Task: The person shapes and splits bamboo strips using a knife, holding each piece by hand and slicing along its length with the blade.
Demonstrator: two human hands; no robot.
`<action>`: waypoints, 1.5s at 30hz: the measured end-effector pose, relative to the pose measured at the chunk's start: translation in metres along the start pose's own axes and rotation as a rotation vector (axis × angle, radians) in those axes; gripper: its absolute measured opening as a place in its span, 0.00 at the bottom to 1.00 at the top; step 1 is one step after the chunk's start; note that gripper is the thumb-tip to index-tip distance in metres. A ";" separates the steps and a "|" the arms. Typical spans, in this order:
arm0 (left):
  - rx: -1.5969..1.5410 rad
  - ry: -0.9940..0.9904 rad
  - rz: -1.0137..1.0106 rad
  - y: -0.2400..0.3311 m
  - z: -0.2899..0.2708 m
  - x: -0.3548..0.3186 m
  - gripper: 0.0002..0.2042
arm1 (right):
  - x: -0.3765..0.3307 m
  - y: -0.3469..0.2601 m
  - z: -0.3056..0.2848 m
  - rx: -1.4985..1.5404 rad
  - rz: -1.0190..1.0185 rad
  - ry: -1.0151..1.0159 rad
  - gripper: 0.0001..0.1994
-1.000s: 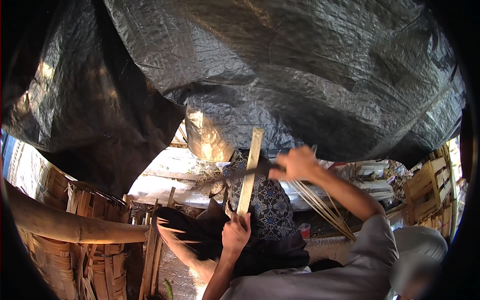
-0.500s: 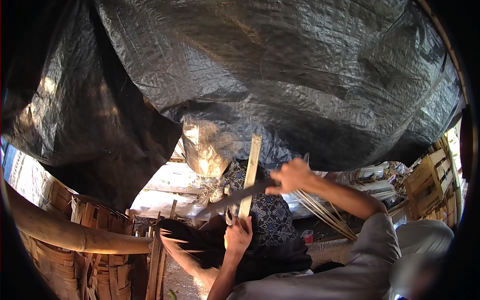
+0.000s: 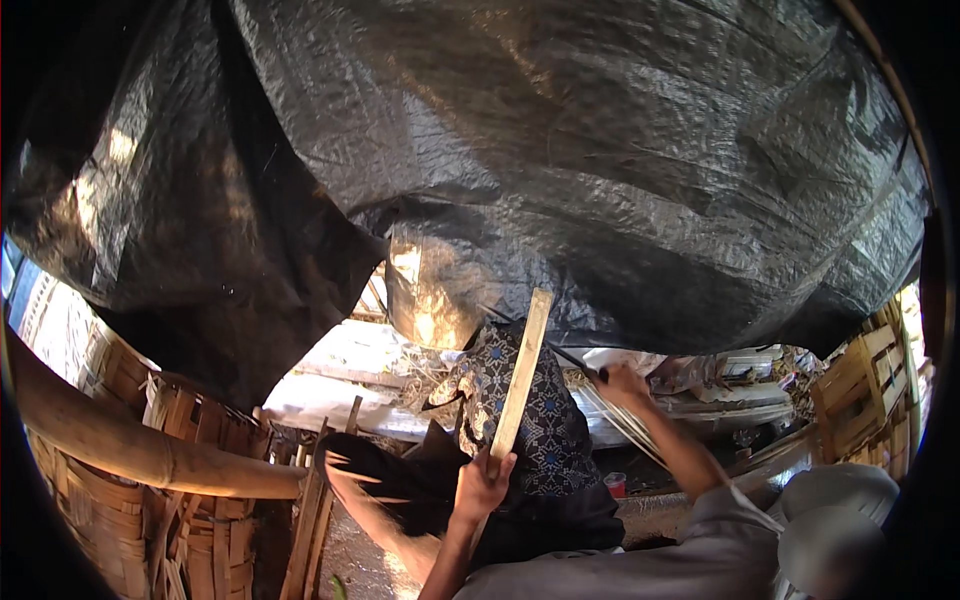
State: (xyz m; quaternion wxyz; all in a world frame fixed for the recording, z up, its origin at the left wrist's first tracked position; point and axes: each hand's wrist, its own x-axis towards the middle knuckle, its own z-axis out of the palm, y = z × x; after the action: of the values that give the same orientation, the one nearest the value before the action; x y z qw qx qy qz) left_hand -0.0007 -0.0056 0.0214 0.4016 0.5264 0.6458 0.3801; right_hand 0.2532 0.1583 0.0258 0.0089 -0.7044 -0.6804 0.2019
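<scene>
My left hand [image 3: 483, 486] grips the lower end of a pale bamboo slat [image 3: 523, 372], which stands nearly upright and leans slightly right. My right hand [image 3: 622, 384] is to the right of the slat, closed on the handle of a dark knife [image 3: 574, 361]. Its blade points up and left toward the slat and looks just clear of it. Right behind the slat sits another person in dark clothes with a blue patterned cloth [image 3: 552, 425].
A black tarpaulin [image 3: 560, 170] hangs low overhead. A thick bamboo pole [image 3: 130, 445] and woven bamboo baskets [image 3: 110, 520] fill the left. Thin bamboo strips [image 3: 632, 428] fan out under my right forearm; a small red cup [image 3: 615, 484] and a wooden crate [image 3: 862, 385] lie to the right.
My right hand has pulled the knife to the right and down, off the slat it was crossing. The left hand keeps its hold on the slat.
</scene>
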 end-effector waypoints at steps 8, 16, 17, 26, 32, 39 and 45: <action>-0.247 -0.138 -0.165 -0.023 -0.039 -0.025 0.14 | -0.057 0.076 0.137 0.795 0.509 0.109 0.38; -0.527 -0.491 -0.394 -0.033 -0.035 -0.045 0.10 | -0.096 0.004 0.017 1.617 0.508 -0.154 0.29; -0.486 -0.412 -0.358 -0.025 -0.031 -0.042 0.11 | -0.096 -0.002 0.013 1.618 0.510 -0.155 0.29; -0.306 -0.113 -0.017 -0.006 -0.004 0.010 0.11 | -0.111 -0.041 0.022 0.754 -0.255 -0.018 0.21; -0.362 -0.155 -0.236 0.002 -0.021 0.008 0.12 | -0.121 -0.077 0.008 0.016 -0.382 0.200 0.24; -0.562 -0.364 -0.252 -0.056 -0.057 -0.041 0.19 | -0.116 -0.079 0.013 -0.080 -0.398 0.174 0.25; -0.830 -0.562 -0.427 -0.064 -0.045 -0.062 0.17 | -0.118 -0.082 0.011 -0.054 -0.344 0.060 0.28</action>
State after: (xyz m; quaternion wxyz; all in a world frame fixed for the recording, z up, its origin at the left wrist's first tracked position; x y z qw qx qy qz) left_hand -0.0586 -0.0799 -0.0118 0.8011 0.2622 0.4018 0.3578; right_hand 0.1730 0.0482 0.0712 0.0447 -0.5834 -0.7955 0.1577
